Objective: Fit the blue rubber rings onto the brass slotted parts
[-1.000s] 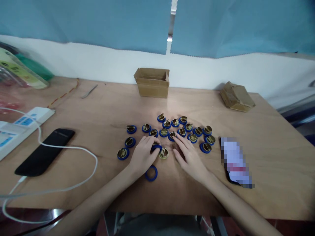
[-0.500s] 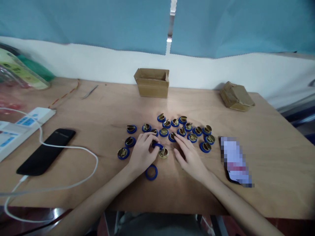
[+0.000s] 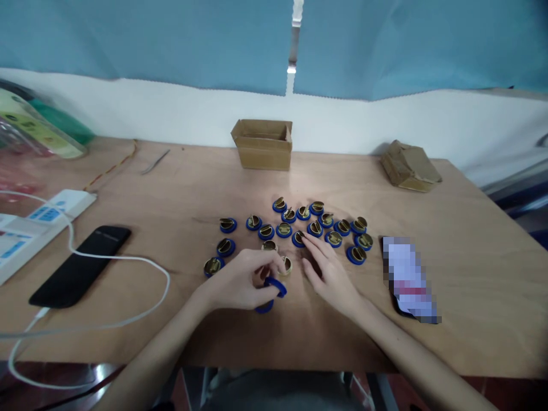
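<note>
Several brass discs seated in blue rings (image 3: 317, 228) lie spread across the middle of the wooden table (image 3: 180, 188). My left hand (image 3: 240, 281) is pinched on a loose blue ring (image 3: 276, 285), held just above a second blue ring (image 3: 264, 307) that lies flat on the table. Two bare brass discs, one (image 3: 269, 246) beyond my left fingers and one (image 3: 286, 265) beside them, rest without rings. My right hand (image 3: 329, 273) lies flat with its fingers stretched out, the fingertips touching a ringed disc (image 3: 298, 238).
A black phone (image 3: 77, 272) with a white cable (image 3: 128, 260) lies at the left beside a white power strip (image 3: 38, 220). A second phone (image 3: 406, 279) lies at the right. An open cardboard box (image 3: 262, 144) and a closed one (image 3: 410, 166) stand at the back.
My left hand has drawn back toward me, lifting a blue ring off a brass disc, which now lies bare. My right hand has stayed in place.
</note>
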{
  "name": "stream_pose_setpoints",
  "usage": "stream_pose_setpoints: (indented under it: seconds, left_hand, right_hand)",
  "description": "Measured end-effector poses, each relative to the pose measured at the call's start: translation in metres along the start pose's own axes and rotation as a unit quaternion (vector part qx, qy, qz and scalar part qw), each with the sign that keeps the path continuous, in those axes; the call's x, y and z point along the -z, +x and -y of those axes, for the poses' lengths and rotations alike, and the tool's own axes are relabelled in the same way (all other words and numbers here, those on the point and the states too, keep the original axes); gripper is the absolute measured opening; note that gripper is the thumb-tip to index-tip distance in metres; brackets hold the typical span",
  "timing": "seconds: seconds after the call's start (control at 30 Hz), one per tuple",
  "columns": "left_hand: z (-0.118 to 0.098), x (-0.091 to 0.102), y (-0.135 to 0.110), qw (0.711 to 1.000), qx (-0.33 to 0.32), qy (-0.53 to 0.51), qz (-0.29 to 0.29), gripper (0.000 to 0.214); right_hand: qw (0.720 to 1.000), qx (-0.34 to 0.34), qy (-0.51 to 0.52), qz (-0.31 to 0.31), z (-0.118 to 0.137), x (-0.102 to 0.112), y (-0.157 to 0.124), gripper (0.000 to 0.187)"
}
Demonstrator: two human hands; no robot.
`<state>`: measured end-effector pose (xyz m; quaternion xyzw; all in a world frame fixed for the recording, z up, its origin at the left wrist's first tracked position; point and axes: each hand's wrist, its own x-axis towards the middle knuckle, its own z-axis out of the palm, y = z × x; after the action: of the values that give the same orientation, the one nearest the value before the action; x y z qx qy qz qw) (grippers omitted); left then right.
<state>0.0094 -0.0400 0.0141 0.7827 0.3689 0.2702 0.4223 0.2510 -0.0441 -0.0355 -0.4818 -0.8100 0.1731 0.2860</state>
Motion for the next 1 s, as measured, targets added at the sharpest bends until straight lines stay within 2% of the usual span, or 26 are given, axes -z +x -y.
stream_pose_setpoints:
  seconds: [0.1, 0.27, 0.43, 0.53, 0.6, 0.7, 1.0]
  left_hand:
    - [-0.001, -0.006, -0.001, 0.998, -0.004, -0.025, 0.055, 0.023]
    - [-0.001, -0.012, 0.000, 0.995, -0.025, -0.020, 0.091, 0.023]
    - [-0.005, -0.005, 0.000, 0.991, 0.008, -0.070, 0.118, 0.010]
    - [-0.003, 0.001, 0.000, 0.985, 0.048, -0.086, 0.145, 0.017]
    - [0.002, 0.005, 0.000, 0.987, 0.071, -0.058, 0.134, 0.014]
    - [0.009, 0.008, 0.000, 0.992, 0.063, 0.008, 0.112, 0.010]
    - [0.008, 0.009, -0.001, 0.985, 0.018, 0.070, 0.157, 0.007]
  right_hand:
    - [1.000, 0.000, 0.002, -0.005, 0.001, 0.000, 0.000, 0.045]
    - [1.000, 0.003, 0.004, -0.002, 0.003, 0.000, -0.001, 0.046]
    - [1.000, 0.008, 0.002, 0.002, 0.004, 0.000, -0.002, 0.047]
    - [1.000, 0.005, 0.005, 0.000, 0.004, 0.000, -0.002, 0.047]
    - [1.000, 0.003, 0.008, -0.003, 0.004, 0.000, -0.001, 0.047]
    - [1.000, -0.001, 0.009, -0.011, 0.004, 0.000, -0.001, 0.047]
    - [0.999, -0.002, 0.012, -0.034, 0.006, 0.001, -0.002, 0.044]
